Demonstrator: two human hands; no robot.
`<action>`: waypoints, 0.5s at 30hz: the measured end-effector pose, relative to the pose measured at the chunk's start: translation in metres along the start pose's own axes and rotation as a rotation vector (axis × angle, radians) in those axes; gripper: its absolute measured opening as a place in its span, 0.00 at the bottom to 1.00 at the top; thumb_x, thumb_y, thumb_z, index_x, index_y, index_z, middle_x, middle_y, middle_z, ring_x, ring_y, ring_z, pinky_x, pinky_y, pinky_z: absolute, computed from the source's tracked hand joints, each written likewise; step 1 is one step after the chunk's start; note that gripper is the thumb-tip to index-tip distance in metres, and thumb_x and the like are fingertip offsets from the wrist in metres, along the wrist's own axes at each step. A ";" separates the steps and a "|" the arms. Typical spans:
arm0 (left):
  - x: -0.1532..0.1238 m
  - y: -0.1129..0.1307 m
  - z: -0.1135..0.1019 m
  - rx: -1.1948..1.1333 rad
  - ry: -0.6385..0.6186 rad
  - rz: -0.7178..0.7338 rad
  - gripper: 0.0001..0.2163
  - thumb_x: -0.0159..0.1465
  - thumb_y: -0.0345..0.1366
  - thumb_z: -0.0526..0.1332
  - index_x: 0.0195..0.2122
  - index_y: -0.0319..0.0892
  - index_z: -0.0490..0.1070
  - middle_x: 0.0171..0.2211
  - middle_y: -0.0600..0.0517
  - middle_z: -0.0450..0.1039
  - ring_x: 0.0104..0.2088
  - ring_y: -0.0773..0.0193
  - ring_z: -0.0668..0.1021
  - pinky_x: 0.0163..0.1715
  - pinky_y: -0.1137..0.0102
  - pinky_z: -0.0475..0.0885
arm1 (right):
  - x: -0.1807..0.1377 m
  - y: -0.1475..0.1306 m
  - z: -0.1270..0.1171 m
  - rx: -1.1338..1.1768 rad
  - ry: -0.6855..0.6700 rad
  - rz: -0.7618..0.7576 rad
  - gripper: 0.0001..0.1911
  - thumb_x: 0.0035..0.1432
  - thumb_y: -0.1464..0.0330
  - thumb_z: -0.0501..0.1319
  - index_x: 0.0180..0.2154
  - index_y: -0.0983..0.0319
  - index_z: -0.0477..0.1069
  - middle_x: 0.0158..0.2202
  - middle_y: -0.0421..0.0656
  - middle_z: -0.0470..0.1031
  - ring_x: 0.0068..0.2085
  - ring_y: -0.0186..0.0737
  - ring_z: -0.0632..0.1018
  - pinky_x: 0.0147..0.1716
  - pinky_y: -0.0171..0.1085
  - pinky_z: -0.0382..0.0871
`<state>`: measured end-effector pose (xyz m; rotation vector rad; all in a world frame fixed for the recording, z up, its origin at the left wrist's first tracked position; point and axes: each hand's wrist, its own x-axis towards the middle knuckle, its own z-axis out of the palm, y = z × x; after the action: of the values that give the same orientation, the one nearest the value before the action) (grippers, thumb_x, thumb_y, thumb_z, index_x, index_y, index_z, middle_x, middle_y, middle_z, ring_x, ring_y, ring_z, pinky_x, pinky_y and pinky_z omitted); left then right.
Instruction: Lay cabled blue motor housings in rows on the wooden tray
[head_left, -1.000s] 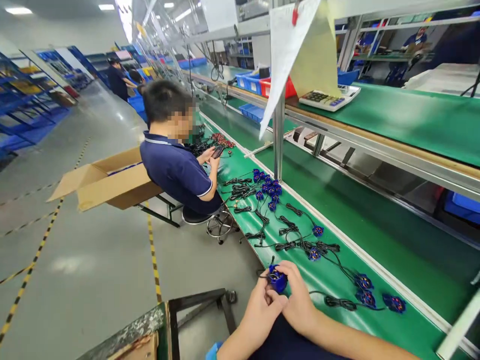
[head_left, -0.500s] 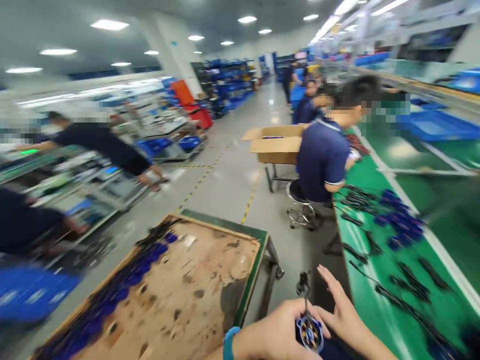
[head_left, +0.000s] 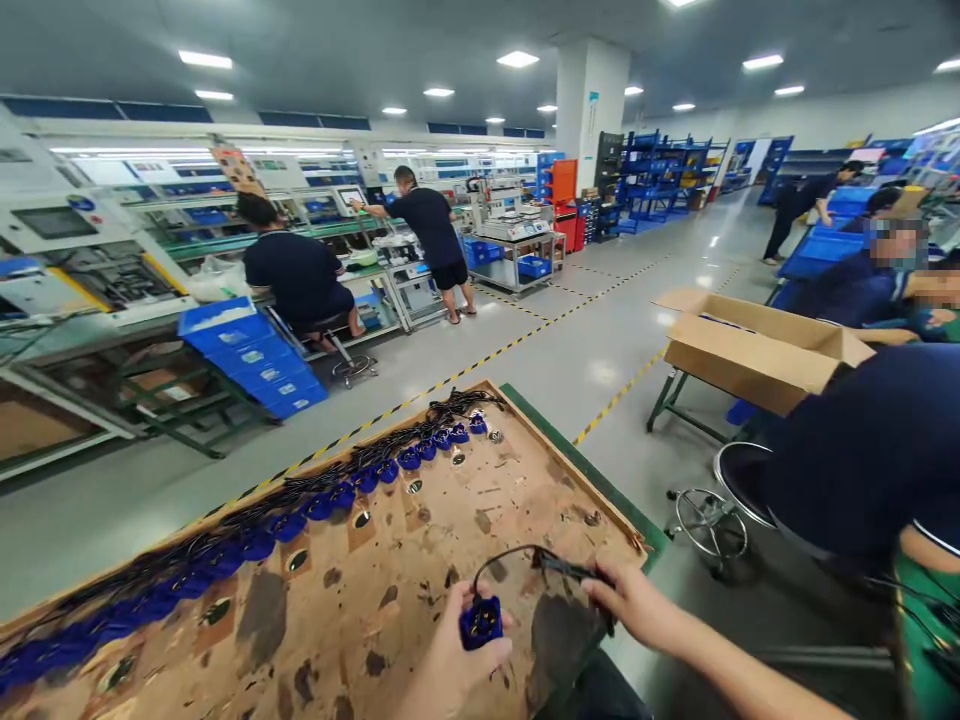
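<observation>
Above the near edge of a wooden-rimmed board, my left hand [head_left: 448, 655] grips a blue plug-like housing [head_left: 481, 622] whose open face shows small brass-coloured parts. A thin black cable [head_left: 501, 556] arches from its top over to a bundled length. That bundle [head_left: 559, 566] is pinched in my right hand [head_left: 634, 605], to the right of the housing. Along the far left side of the board [head_left: 517, 500] runs a row of similar blue housings [head_left: 341, 495], their black cables [head_left: 367, 462] heaped against the rim.
Brown cardboard with dark stains covers the board. At right are a co-worker [head_left: 862, 460], a stool [head_left: 739, 490], an open carton [head_left: 750, 350] and a green bench [head_left: 919, 640] with black cables. Blue bins [head_left: 262, 360] and a seated person [head_left: 296, 275] are at left.
The view has swung left, so the board now lies in front of me. My right hand has gone from open beside the housing to closed on its cable bundle; the left still holds the housing.
</observation>
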<state>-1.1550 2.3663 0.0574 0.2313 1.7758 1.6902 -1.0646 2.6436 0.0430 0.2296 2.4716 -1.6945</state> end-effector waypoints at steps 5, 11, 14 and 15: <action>0.106 -0.030 0.008 0.368 0.478 0.170 0.24 0.53 0.54 0.66 0.42 0.42 0.65 0.37 0.46 0.73 0.40 0.51 0.77 0.45 0.56 0.72 | 0.180 -0.044 -0.044 -0.250 -0.030 -0.223 0.12 0.64 0.62 0.56 0.33 0.61 0.72 0.25 0.38 0.71 0.28 0.36 0.72 0.31 0.35 0.67; 0.253 -0.023 -0.002 0.698 0.765 0.285 0.14 0.58 0.40 0.64 0.43 0.40 0.70 0.41 0.43 0.73 0.47 0.47 0.75 0.50 0.53 0.70 | 0.378 -0.080 -0.052 -0.380 -0.114 -0.516 0.05 0.57 0.72 0.62 0.36 0.61 0.76 0.37 0.43 0.78 0.41 0.41 0.76 0.47 0.40 0.67; 0.307 -0.011 -0.005 0.799 0.791 0.306 0.20 0.59 0.34 0.64 0.52 0.39 0.67 0.47 0.41 0.73 0.51 0.47 0.74 0.52 0.53 0.70 | 0.444 -0.080 -0.054 -0.338 -0.141 -0.507 0.08 0.58 0.72 0.61 0.40 0.62 0.76 0.41 0.43 0.79 0.43 0.39 0.76 0.47 0.39 0.67; 0.321 -0.006 -0.005 0.848 0.800 0.320 0.22 0.59 0.34 0.64 0.55 0.38 0.65 0.49 0.41 0.73 0.52 0.47 0.74 0.52 0.54 0.69 | 0.462 -0.079 -0.055 -0.326 -0.150 -0.496 0.09 0.60 0.71 0.60 0.42 0.63 0.75 0.41 0.43 0.79 0.41 0.38 0.76 0.45 0.38 0.68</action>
<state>-1.4011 2.5383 -0.0572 0.2192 3.1535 1.1707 -1.5341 2.6893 0.0432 -0.5660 2.7837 -1.3407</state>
